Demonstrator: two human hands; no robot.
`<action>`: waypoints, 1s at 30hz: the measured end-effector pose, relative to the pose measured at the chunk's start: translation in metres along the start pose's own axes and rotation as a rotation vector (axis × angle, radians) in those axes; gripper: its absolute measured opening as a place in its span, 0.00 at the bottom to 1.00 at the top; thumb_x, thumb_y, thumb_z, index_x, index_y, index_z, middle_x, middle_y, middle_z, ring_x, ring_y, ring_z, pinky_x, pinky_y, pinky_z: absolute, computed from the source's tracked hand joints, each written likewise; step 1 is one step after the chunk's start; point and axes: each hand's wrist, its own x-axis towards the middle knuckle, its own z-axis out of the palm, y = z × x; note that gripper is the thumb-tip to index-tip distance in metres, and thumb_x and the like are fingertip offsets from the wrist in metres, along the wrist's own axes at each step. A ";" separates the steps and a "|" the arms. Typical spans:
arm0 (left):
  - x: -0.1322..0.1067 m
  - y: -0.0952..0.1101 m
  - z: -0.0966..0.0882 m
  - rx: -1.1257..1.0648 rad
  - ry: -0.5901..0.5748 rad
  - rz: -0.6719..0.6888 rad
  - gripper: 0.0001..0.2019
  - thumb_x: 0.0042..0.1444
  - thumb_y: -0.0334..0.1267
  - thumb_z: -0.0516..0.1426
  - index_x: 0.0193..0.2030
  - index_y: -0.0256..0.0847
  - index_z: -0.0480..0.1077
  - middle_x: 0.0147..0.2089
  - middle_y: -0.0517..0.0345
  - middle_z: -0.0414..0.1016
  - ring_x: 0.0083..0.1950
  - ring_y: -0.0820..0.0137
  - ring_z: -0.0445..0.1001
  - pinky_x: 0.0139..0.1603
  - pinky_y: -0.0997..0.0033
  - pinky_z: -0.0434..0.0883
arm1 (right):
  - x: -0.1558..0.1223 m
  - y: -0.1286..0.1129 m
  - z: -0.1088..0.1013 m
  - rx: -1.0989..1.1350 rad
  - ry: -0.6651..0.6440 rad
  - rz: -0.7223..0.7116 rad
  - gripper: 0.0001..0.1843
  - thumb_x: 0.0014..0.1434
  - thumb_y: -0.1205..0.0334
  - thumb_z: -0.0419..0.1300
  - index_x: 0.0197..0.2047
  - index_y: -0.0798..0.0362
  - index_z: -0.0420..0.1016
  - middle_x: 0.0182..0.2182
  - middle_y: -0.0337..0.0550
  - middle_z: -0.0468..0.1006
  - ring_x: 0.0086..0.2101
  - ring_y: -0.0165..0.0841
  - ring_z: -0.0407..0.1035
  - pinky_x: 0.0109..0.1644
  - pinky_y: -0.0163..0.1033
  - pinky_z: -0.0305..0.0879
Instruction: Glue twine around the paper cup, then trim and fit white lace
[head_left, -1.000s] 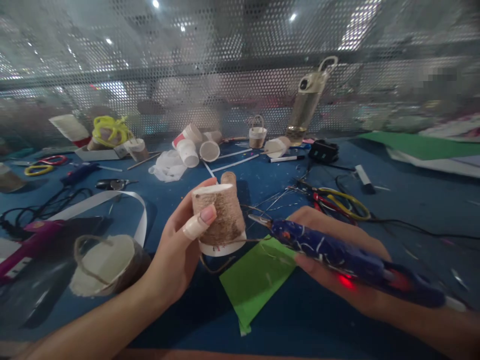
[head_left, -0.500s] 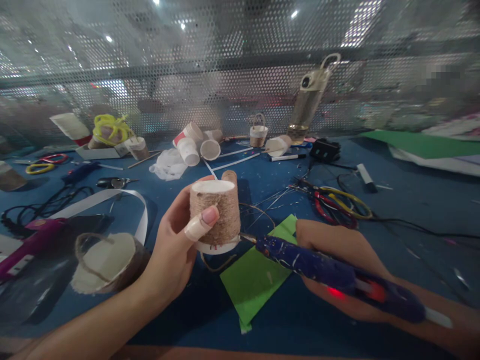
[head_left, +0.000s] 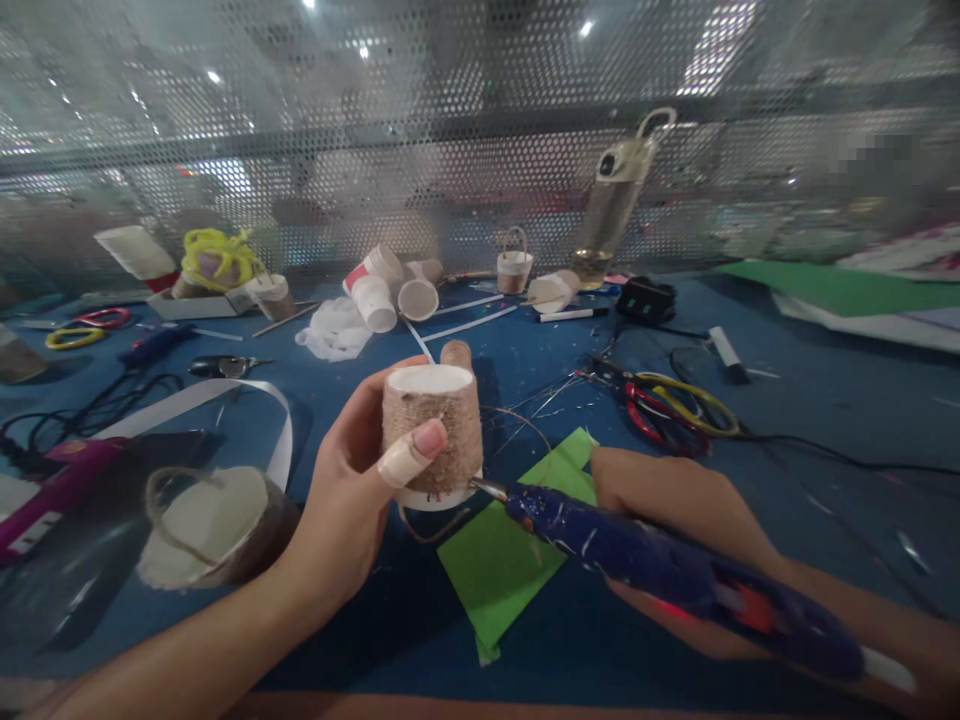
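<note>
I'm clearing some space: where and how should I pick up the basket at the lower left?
Probably pinch its twine handle from above and the left: the loop arches over the basket's open mouth, while the left forearm crowds its right side.

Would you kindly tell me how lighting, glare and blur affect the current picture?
Head view: bright spots dot the perforated grey metal screen, with everything beyond it blurred; head view: the brown twine-wrapped white cup reads fairly sharp; head view: a red glow tints the right hand below the dark-blue glue gun.
</note>
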 end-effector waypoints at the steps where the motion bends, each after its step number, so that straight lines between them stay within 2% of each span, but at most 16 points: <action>1: 0.000 0.000 0.000 -0.002 0.005 0.000 0.20 0.55 0.42 0.67 0.54 0.50 0.76 0.54 0.57 0.78 0.55 0.60 0.74 0.50 0.69 0.74 | 0.000 0.000 -0.001 0.006 0.003 0.000 0.13 0.53 0.69 0.58 0.30 0.47 0.54 0.24 0.30 0.60 0.22 0.27 0.55 0.26 0.37 0.47; 7: 0.000 0.001 0.002 -0.042 0.019 0.008 0.20 0.55 0.43 0.67 0.55 0.50 0.75 0.54 0.57 0.78 0.56 0.60 0.73 0.53 0.67 0.73 | 0.002 0.001 -0.001 0.060 0.020 0.025 0.12 0.51 0.68 0.60 0.28 0.47 0.58 0.23 0.31 0.64 0.21 0.28 0.57 0.25 0.36 0.51; 13: 0.000 0.000 0.001 -0.036 0.029 0.008 0.20 0.54 0.43 0.68 0.55 0.50 0.76 0.53 0.57 0.78 0.56 0.60 0.75 0.52 0.68 0.74 | 0.004 -0.001 0.001 0.110 0.059 0.048 0.15 0.50 0.72 0.60 0.28 0.48 0.56 0.22 0.30 0.63 0.21 0.26 0.56 0.25 0.35 0.53; 18: 0.000 -0.002 0.000 -0.032 0.008 -0.003 0.21 0.55 0.43 0.67 0.56 0.49 0.75 0.55 0.55 0.79 0.58 0.57 0.74 0.55 0.64 0.73 | 0.003 -0.001 0.001 0.061 0.013 0.000 0.13 0.52 0.67 0.59 0.29 0.47 0.55 0.23 0.30 0.62 0.21 0.28 0.56 0.25 0.37 0.49; 20: 0.000 -0.002 0.000 -0.057 -0.010 -0.006 0.21 0.56 0.42 0.66 0.57 0.49 0.75 0.57 0.55 0.79 0.60 0.57 0.73 0.57 0.63 0.72 | 0.002 0.000 0.001 0.047 0.019 0.008 0.13 0.53 0.68 0.59 0.29 0.47 0.55 0.23 0.30 0.61 0.22 0.28 0.57 0.26 0.37 0.48; 23: 0.000 -0.001 0.001 -0.116 -0.028 -0.014 0.20 0.59 0.41 0.64 0.58 0.49 0.75 0.59 0.54 0.78 0.63 0.55 0.72 0.60 0.61 0.71 | 0.002 0.000 0.002 0.060 0.053 0.042 0.13 0.55 0.71 0.57 0.28 0.48 0.55 0.22 0.31 0.62 0.22 0.28 0.58 0.26 0.36 0.49; 27: 0.002 0.001 0.004 -0.198 -0.038 -0.059 0.20 0.59 0.42 0.64 0.58 0.47 0.75 0.59 0.53 0.78 0.62 0.53 0.72 0.60 0.57 0.71 | 0.003 -0.003 0.001 0.145 0.044 0.093 0.13 0.54 0.65 0.60 0.27 0.48 0.57 0.22 0.31 0.63 0.22 0.28 0.57 0.26 0.36 0.51; 30: 0.002 0.002 0.004 -0.221 -0.023 -0.082 0.20 0.57 0.43 0.65 0.56 0.46 0.76 0.58 0.52 0.78 0.62 0.52 0.73 0.60 0.56 0.71 | 0.004 -0.004 -0.001 0.168 0.076 0.125 0.14 0.50 0.70 0.61 0.26 0.48 0.58 0.22 0.31 0.64 0.22 0.28 0.57 0.25 0.36 0.52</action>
